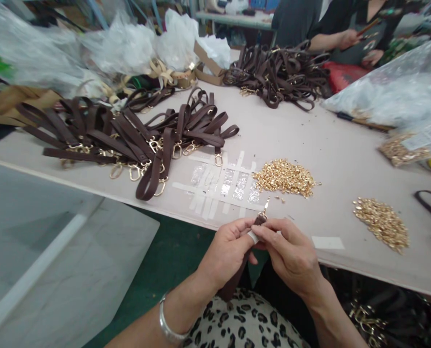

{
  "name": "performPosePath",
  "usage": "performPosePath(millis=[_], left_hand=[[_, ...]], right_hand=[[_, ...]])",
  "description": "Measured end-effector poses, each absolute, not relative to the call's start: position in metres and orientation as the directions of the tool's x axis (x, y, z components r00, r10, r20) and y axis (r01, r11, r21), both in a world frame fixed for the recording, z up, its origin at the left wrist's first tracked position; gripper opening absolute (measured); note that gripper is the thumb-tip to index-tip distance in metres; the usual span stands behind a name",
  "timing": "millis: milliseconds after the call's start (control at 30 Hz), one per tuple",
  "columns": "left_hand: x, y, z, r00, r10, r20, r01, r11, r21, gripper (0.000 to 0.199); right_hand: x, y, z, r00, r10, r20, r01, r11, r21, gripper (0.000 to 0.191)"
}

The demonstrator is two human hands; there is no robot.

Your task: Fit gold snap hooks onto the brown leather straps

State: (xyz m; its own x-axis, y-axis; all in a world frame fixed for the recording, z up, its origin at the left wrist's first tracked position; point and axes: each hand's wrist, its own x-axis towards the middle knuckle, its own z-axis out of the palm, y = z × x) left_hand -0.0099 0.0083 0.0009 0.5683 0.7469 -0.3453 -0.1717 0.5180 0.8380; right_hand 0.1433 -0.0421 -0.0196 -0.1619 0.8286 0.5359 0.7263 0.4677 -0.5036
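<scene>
My left hand [224,251] is closed on a dark brown strap [260,220] just beyond the table's front edge. A gold clasp [265,207] sticks out from the strap's far end, over the tabletop. Against the same end, from the right, my right hand [293,249] presses its fingers, thumb and fingertips close to my left thumb. White material [253,236] shows at my left thumb. Whether my right fingers hold a small part is hidden. Past my hands lies a heap of small gold pieces [286,178].
Brown straps with gold rings [128,135] lie at the left, more straps [280,72] farther back. A second gold heap [381,224] and plastic bags [393,96] are at the right. Tape strips [218,193] cross the table [331,140]. A person's hand [349,38] shows across it.
</scene>
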Motion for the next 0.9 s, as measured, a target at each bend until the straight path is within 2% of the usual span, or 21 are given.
performPosePath(millis=[233, 467, 533, 733, 900], left_hand=[[-0.011, 0.012, 0.001, 0.59, 0.736, -0.333, -0.188, 0.526, 0.829, 0.028], [-0.012, 0.011, -0.007, 0.576, 0.763, -0.295, -0.21, 0.486, 0.848, 0.031], [-0.012, 0.01, -0.008, 0.575, 0.77, -0.276, -0.211, 0.466, 0.859, 0.033], [-0.012, 0.009, -0.012, 0.569, 0.771, -0.286, -0.214, 0.474, 0.854, 0.035], [-0.011, 0.008, -0.009, 0.543, 0.778, -0.316, -0.229, 0.499, 0.836, 0.033]], right_hand=[[0.15, -0.037, -0.012, -0.174, 0.837, 0.519, 0.736, 0.46, -0.496, 0.033], [0.139, -0.037, -0.022, 0.05, 0.895, 0.444, 0.618, 0.322, -0.717, 0.025], [0.136, -0.038, -0.023, 0.103, 0.893, 0.439, 0.596, 0.298, -0.746, 0.026], [0.137, -0.04, -0.031, 0.132, 0.889, 0.438, 0.609, 0.276, -0.743, 0.036], [0.135, -0.04, -0.032, 0.094, 0.859, 0.504, 0.671, 0.319, -0.669, 0.041]])
